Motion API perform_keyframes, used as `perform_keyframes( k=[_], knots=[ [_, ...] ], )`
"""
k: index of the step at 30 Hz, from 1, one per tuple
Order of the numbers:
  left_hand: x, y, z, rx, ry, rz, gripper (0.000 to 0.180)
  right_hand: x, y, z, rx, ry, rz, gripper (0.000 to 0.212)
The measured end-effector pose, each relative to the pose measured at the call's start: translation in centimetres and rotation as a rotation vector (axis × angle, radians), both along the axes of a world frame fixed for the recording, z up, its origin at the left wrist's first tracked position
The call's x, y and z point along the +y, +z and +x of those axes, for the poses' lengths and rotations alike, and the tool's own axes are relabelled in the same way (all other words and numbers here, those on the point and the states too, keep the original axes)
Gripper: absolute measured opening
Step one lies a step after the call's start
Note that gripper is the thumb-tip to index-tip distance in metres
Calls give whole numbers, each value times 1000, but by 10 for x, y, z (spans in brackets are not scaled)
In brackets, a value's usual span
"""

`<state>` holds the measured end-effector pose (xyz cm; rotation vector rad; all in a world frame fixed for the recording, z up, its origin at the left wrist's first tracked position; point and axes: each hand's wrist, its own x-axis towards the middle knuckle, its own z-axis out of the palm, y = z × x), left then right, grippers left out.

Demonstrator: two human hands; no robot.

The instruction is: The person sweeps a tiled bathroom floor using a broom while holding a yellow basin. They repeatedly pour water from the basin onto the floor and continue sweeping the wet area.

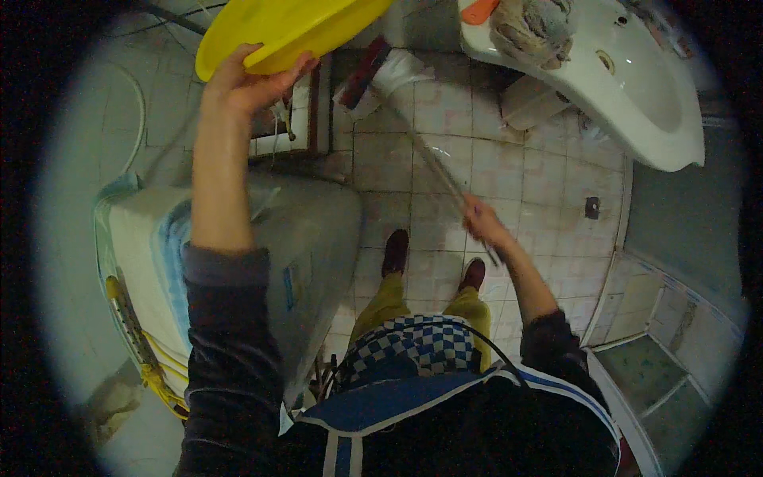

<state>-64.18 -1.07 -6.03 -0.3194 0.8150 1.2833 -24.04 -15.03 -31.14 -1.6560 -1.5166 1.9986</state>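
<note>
A yellow plastic basin (278, 32) is tipped up at the upper left. My left hand (253, 86) grips its near rim from below, arm stretched forward. My right hand (483, 219) is closed around the long thin handle of a broom (429, 155), which slants away to the upper left and is partly blurred. At its far end, a dark red head (364, 73) is near the floor. Something whitish and crumpled (401, 71) lies beside that head; I cannot make out whether it is bristles or plastic.
A white washbasin (652, 87) with a grey cloth (536, 32) juts in at the upper right. A covered washing machine-like box (310, 230) stands close on my left, with a yellow cord (163, 381). A cylindrical bin (528, 103) sits under the washbasin on the tiled floor (445, 215).
</note>
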Motion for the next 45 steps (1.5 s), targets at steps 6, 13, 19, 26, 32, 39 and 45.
perform_keyframes(
  k=[6,13,19,26,32,39,45],
  knots=[
    [-1,-4,4,60,-26,46,44,75,-90,-56,-727,301,432,46],
    [5,1,16,128,-47,42,43,-23,-165,-80,-404,226,818,51],
    [-4,0,8,153,-45,60,45,-122,-68,-44,-398,284,222,51],
    [-3,1,22,148,-22,66,47,-68,-11,4,-7,-172,-356,45],
    [-6,-2,15,135,-71,41,45,14,13,-70,233,-169,-292,32],
    [-4,-27,-12,-62,-94,140,51,120,-41,-107,506,-66,-14,28],
    [-15,-47,-37,24,-52,289,48,23,14,39,196,-438,-390,21]
  ],
)
